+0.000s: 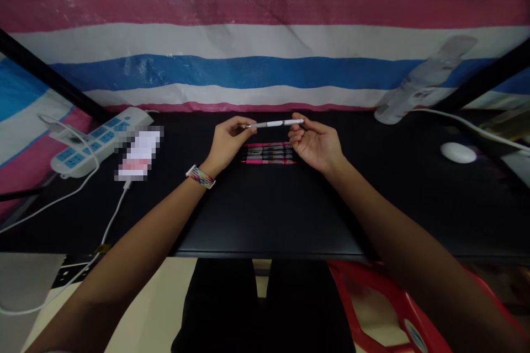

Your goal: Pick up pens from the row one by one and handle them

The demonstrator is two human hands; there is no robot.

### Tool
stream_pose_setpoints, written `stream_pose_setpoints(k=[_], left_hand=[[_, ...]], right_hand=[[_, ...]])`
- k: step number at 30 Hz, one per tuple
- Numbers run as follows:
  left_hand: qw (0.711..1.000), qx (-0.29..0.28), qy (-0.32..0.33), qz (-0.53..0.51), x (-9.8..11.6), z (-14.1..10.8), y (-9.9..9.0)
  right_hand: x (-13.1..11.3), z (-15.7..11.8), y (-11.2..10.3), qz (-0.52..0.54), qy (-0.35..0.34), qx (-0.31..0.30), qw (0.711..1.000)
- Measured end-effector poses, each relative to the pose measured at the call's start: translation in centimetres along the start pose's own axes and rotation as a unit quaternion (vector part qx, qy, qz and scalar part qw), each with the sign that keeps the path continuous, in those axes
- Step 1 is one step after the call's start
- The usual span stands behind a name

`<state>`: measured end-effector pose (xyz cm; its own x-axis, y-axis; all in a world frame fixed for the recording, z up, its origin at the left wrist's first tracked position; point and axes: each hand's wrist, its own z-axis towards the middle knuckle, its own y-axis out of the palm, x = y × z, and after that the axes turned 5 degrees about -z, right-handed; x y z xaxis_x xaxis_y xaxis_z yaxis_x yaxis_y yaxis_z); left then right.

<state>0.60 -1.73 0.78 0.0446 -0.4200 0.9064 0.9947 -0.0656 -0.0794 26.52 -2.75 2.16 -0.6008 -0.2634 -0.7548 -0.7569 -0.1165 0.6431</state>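
Note:
A white pen is held level above the black table, one end in each hand. My left hand pinches its left end, where a grey part and a shiny tip show. At the other end, the fingertips of my right hand close on the pen's white end. Below the pen, several pens lie side by side on the table, some pink and some dark or clear. A patterned band circles my left wrist.
A power strip and a blurred-out phone on a white cable lie left. To the right are a clear bottle, a white mouse and another cable. A striped sheet hangs behind; a red stool stands below.

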Motion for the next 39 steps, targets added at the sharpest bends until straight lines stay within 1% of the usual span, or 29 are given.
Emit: stream_pose_setpoints(k=[5,9,13,16,22,28,35,39], left_hand=[[1.0,0.016,0.007,0.02,0.2,-0.1,0.2],[0.999,0.015,0.01,0.026,0.4,0.0,0.2],[1.0,0.013,0.004,0.024,0.4,-0.1,0.1],[0.999,0.018,0.013,0.023,0.3,-0.1,0.1],[0.999,0.025,0.007,0.025,0.2,0.0,0.1],[0.999,0.025,0.002,0.028,0.2,0.0,0.1],[0.998,0.038,0.014,0.04,0.0,0.0,0.2],[0.998,0.04,0.014,0.039,-0.1,-0.1,0.3]], right_hand=[[0.2,-0.1,0.3,0.024,-0.004,-0.004,1.0],[0.3,-0.1,0.4,0.013,-0.013,-0.001,1.0],[0.2,0.0,0.1,0.001,-0.005,0.001,1.0],[0.1,0.0,0.2,-0.001,-0.002,-0.002,1.0],[0.0,-0.5,1.1,0.046,0.006,0.011,0.999],[0.2,-0.2,0.7,0.011,-0.008,0.006,1.0],[0.2,-0.3,1.0,0.003,-0.008,0.015,1.0],[0.3,-0.1,0.8,-0.009,-0.011,0.016,1.0]])
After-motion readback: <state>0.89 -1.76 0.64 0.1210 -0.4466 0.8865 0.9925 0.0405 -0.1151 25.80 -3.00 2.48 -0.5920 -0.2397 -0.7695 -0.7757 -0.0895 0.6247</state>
